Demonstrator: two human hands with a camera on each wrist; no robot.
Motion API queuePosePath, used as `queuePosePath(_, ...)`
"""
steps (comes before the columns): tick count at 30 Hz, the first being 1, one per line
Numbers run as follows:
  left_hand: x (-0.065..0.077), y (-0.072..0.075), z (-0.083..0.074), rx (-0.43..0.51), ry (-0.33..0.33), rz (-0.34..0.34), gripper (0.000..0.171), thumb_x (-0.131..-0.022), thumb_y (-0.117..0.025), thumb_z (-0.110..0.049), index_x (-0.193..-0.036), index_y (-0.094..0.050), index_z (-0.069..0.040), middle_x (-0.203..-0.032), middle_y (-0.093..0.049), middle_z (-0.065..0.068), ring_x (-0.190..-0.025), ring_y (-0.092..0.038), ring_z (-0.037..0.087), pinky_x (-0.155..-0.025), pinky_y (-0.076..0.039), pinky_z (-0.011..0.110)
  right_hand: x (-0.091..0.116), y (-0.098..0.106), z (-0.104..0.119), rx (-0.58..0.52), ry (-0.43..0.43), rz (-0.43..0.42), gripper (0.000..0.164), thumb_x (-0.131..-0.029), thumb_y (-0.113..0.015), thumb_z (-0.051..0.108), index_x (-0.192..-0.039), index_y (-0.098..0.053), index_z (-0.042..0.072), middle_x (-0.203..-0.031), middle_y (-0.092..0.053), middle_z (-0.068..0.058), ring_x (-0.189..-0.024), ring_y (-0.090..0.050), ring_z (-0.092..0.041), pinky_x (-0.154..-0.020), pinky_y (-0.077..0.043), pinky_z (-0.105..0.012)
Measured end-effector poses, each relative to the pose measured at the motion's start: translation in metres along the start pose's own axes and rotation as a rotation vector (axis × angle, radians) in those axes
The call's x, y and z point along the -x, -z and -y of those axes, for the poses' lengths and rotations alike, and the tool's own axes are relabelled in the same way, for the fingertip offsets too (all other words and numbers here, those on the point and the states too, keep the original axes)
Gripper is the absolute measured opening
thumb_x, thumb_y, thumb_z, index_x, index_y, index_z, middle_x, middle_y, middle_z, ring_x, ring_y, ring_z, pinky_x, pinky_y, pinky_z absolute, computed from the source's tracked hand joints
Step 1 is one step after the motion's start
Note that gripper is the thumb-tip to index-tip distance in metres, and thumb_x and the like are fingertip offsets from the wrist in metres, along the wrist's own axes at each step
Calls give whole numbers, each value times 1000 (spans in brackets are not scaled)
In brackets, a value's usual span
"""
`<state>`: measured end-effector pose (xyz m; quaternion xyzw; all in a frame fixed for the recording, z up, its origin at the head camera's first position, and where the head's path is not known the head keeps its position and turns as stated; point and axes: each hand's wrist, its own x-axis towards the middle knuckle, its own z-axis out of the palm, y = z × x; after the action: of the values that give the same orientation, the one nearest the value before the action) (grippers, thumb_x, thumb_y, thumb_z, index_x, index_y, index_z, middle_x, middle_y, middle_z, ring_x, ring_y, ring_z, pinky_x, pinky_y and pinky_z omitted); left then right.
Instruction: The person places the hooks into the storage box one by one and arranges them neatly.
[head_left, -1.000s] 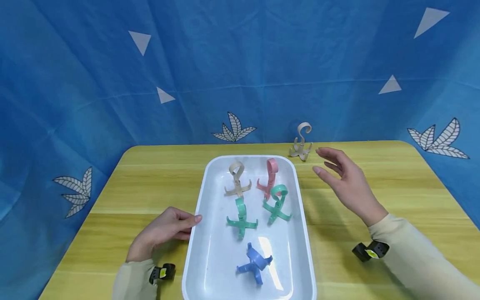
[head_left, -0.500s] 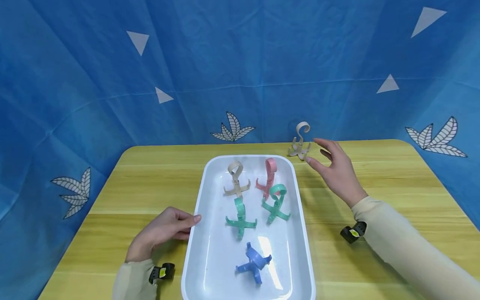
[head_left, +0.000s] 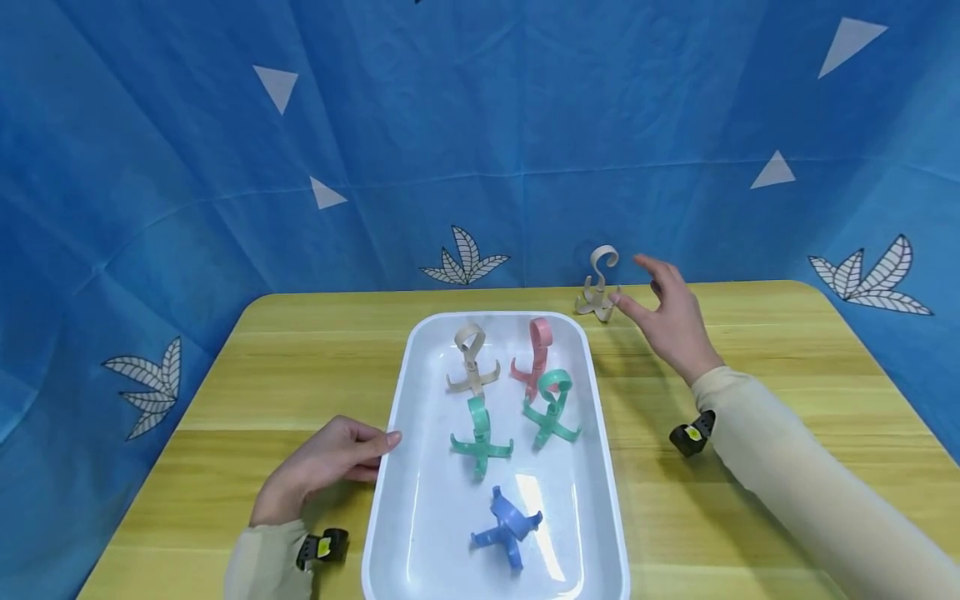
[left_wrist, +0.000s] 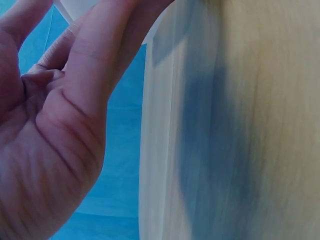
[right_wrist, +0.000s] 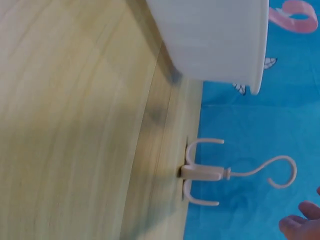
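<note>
In the head view, my left hand (head_left: 326, 462) pinches the left rim of a white tray (head_left: 435, 525), thumb on top; its other fingers are partly hidden by the tray wall. My right hand (head_left: 671, 321) is spread just right of a beige multi-prong hanger hook (head_left: 597, 304) that stands upright on the table behind the tray. The thumb tip appears close to one prong; whether it touches is unclear. From the right wrist, this hook (right_wrist: 202, 173) shows apart from the visible fingertips (right_wrist: 300, 225). Inside the tray are similar hooks: beige (head_left: 474, 362), pink (head_left: 538, 358), green (head_left: 482, 442) and blue (head_left: 510, 525).
A second green hook (head_left: 553, 412) stands in the tray by the pink one. Wood-grain tabletop (head_left: 300, 358) surrounds the tray. A blue patterned cloth (head_left: 480, 125) hangs right behind the table's far edge.
My right hand has moved forward and left toward the beige hook on the table, its thumb now near the prongs. The left hand has kept its hold on the tray.
</note>
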<state>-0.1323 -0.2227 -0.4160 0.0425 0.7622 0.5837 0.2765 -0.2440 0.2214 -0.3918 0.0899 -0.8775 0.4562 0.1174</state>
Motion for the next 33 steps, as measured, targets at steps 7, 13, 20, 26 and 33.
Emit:
queuePosePath(7, 1, 1, 1, -5, 5, -5, 49, -99, -62, -29, -119, -62, 16, -107, -69, 22, -96, -69, 28, -80, -58, 38, -14, -7, -8, -107, -38, -8, 79, -95, -67, 37, -155, -26, 6, -153, -28, -16, -143, -26, -30, -113, -30, -41)
queuePosePath(13, 2, 1, 1, -5, 7, -11, 49, -99, -62, -29, -119, -62, 16, -108, -69, 22, -96, -69, 29, -80, -58, 39, -30, -15, -10, -116, -42, -6, 77, -95, -66, 38, -155, -28, 9, -152, -30, -15, -143, -26, -27, -114, -29, -40)
queuePosePath(20, 2, 1, 0, -10, 6, -8, 49, -99, -62, -29, -120, -62, 16, -109, -69, 22, -97, -69, 29, -80, -58, 39, -46, -24, -13, -94, -49, -14, 72, -96, -67, 31, -153, -31, 7, -150, -33, -15, -141, -30, -29, -114, -30, -38)
queuePosePath(26, 2, 1, 0, -16, 4, -11, 50, -99, -63, -30, -120, -62, 15, -109, -69, 22, -97, -69, 29, -80, -58, 38, -58, -27, -12, -89, -29, -23, 62, -97, -66, 24, -149, -39, 4, -144, -38, -17, -138, -35, -31, -112, -33, -37)
queuePosePath(33, 1, 0, 1, -11, -7, -7, 50, -99, -63, -29, -120, -62, 15, -108, -69, 23, -97, -69, 30, -78, -58, 39, -64, -32, -13, -78, -11, -55, 46, -98, -65, 22, -138, -54, 4, -131, -49, -15, -128, -45, -33, -107, -40, -43)
